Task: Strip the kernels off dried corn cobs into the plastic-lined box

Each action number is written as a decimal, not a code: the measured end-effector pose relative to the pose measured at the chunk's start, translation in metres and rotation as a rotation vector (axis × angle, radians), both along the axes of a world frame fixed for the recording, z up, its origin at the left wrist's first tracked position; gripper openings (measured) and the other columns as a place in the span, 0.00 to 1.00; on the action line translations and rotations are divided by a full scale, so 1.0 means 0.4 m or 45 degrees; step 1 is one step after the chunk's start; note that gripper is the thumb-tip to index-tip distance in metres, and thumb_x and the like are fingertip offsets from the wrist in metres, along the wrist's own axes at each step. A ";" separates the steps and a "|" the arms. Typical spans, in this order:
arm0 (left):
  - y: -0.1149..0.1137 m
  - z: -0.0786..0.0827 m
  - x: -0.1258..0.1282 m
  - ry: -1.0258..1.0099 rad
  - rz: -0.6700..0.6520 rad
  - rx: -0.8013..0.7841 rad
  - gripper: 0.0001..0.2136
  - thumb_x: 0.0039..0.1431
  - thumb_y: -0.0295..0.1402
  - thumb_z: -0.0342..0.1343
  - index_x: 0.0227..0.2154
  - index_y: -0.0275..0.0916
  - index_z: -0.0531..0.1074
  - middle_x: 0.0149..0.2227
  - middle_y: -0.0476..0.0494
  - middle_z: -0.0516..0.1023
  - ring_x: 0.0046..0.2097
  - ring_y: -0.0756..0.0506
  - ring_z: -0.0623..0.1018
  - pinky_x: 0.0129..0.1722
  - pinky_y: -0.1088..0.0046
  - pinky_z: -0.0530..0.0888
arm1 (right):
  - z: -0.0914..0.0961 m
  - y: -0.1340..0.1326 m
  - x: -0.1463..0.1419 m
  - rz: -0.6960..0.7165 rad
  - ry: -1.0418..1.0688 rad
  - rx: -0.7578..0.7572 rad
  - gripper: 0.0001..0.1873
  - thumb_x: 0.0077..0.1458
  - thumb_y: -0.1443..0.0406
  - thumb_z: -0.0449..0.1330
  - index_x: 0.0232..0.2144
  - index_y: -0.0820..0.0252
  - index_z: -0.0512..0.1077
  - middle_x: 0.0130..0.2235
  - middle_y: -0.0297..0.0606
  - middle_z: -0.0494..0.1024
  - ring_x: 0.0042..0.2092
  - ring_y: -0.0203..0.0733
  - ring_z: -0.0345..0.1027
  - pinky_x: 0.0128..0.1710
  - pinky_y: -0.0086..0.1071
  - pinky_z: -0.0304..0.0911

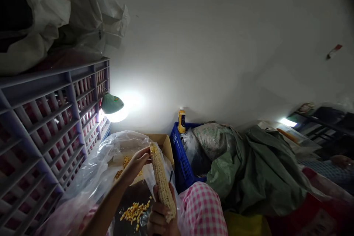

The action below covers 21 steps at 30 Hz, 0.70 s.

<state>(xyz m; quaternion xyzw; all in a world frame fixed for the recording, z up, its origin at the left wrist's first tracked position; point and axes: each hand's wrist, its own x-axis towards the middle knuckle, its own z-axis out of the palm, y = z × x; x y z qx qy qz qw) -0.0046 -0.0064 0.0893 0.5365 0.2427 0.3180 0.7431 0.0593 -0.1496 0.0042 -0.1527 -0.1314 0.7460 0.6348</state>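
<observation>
A long corn cob [160,179], mostly bare with a few yellow kernels left near its tip, stands tilted in front of me. My right hand [160,217] is wrapped around its lower end. At the tip, my left hand [139,162] grips the cob, its fingertips partly hidden behind it. Loose corn kernels [135,212] lie on a dark surface below my hands. More kernels [126,161] rest on clear plastic sheeting [96,166] behind my left hand, by an open cardboard box [166,149].
A slatted plastic crate [74,118] rises on the left, with a lit lamp [113,104] hooked to it. Right of the box, a blue crate [181,160] holds bags, with a yellow bottle [181,120] at its back. A green tarp [265,169] lies farther right. Another person's hand [342,161] shows at the right edge.
</observation>
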 end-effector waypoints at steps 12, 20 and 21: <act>0.032 -0.046 0.010 0.094 -0.050 -0.034 0.20 0.43 0.44 0.58 0.36 0.34 0.76 0.35 0.39 0.79 0.42 0.40 0.76 0.40 0.67 0.72 | -0.025 -0.007 0.009 -0.031 0.227 -0.011 0.35 0.53 0.41 0.43 0.44 0.63 0.70 0.10 0.15 0.44 0.13 0.25 0.25 0.10 0.21 0.25; 0.056 -0.168 0.040 0.420 0.140 0.425 0.17 0.43 0.46 0.56 0.33 0.40 0.76 0.34 0.45 0.80 0.38 0.40 0.77 0.39 0.68 0.73 | -0.057 0.026 0.072 0.075 0.194 -0.053 0.35 0.42 0.35 0.47 0.37 0.54 0.72 0.06 0.14 0.37 0.09 0.29 0.30 0.13 0.26 0.35; 0.062 -0.184 0.044 0.496 0.122 0.535 0.16 0.44 0.45 0.55 0.33 0.40 0.77 0.34 0.44 0.80 0.39 0.39 0.77 0.41 0.68 0.72 | -0.048 0.026 0.086 0.088 0.202 -0.059 0.35 0.42 0.36 0.48 0.37 0.54 0.72 0.07 0.14 0.39 0.09 0.29 0.31 0.13 0.26 0.36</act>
